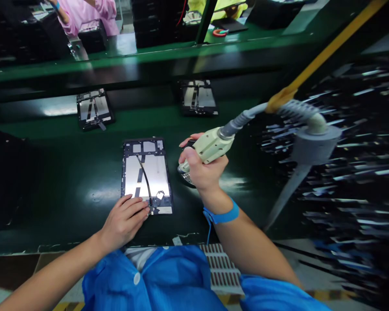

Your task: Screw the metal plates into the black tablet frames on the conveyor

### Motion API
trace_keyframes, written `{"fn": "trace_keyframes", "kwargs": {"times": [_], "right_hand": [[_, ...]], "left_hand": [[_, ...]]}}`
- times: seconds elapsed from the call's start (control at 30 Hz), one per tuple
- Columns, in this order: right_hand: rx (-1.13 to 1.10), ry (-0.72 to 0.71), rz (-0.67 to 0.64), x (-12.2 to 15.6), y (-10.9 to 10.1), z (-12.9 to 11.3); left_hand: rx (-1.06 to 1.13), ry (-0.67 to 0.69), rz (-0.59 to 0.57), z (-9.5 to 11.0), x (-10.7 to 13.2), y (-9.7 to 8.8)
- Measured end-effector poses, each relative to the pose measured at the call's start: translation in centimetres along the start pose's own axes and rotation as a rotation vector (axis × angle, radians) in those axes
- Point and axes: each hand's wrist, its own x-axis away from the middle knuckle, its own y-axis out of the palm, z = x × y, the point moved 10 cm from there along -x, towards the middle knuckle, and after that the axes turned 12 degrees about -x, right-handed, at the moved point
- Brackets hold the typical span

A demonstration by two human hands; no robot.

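An opened tablet chassis [147,172] with a silver plate and a black cable lies on the dark green belt in front of me. My left hand [125,220] rests on its near left corner, fingers together and pressing down flat. My right hand [202,170] is wrapped round a cream electric screwdriver [210,147], held just right of the chassis, tip pointing down toward a small round dish [185,177]. A grey hose [246,116] runs from the tool up to the right. A blue wrist strap [222,216] circles my right wrist.
Two more open chassis [93,109] [198,97] lie farther along the belt [68,172]. A person in pink [84,15] works beyond the far rail. Blurred dark racks [350,172] fill the right side. A yellow bar [327,49] slants overhead. A ribbed white tray [222,268] sits near my lap.
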Motion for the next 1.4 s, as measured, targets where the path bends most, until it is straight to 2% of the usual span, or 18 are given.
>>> {"fn": "trace_keyframes", "kwargs": {"times": [0.17, 0.3, 0.43, 0.7, 1.13, 1.3, 1.4], "right_hand": [[0.033, -0.026, -0.004, -0.2, -1.2, -0.2], [0.011, -0.037, 0.026, -0.5, -2.4, 0.1], [0.009, -0.037, 0.012, -0.2, -2.5, 0.7], [-0.023, -0.020, -0.017, 0.6, -2.2, 1.3], [-0.005, 0.023, 0.019, 0.5, -2.2, 1.6], [-0.051, -0.027, 0.061, -0.1, -2.1, -0.5], [-0.131, -0.049, 0.021, 0.5, -0.6, -2.0]], "left_hand": [[-0.023, -0.134, -0.045, -1.0, 0.3, 0.8], [-0.008, -0.157, -0.071, -3.0, -1.6, 2.2], [-0.022, -0.159, -0.016, -4.2, -3.5, 2.9], [0.006, -0.167, -0.007, -3.9, -3.2, 3.0], [0.043, -0.158, -0.021, -4.2, -3.2, 3.2], [0.054, -0.184, -0.039, -4.5, -3.8, 3.8], [0.058, -0.185, -0.036, -4.6, -4.3, 4.0]]}}
